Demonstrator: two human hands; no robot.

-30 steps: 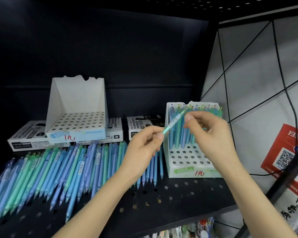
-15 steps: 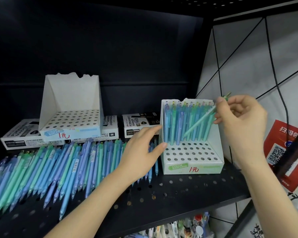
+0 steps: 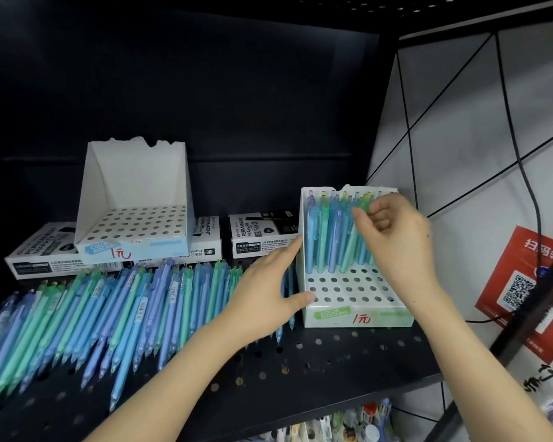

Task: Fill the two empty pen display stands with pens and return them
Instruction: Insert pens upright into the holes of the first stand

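A white pen stand (image 3: 358, 314) stands at the shelf's right end, its rear rows filled with upright blue and green pens (image 3: 331, 237) and its front holes bare. My right hand (image 3: 396, 240) pinches the top of a green pen among the upright ones. My left hand (image 3: 268, 295) lies flat over the loose pens (image 3: 115, 311), fingers straight, its thumb and fingertips against the stand's left wall. A second white stand (image 3: 134, 218) with bare holes sits at the back left on marker boxes.
Permanent marker boxes (image 3: 262, 237) line the back of the black perforated shelf (image 3: 300, 368). A grey wall with a red QR poster (image 3: 524, 282) and a black cable is at the right. More stationery shows on the shelf below.
My right hand brought the green pen down from a slant into the stand's rows. My left hand, which had let go of that pen, slid right against the stand's side.
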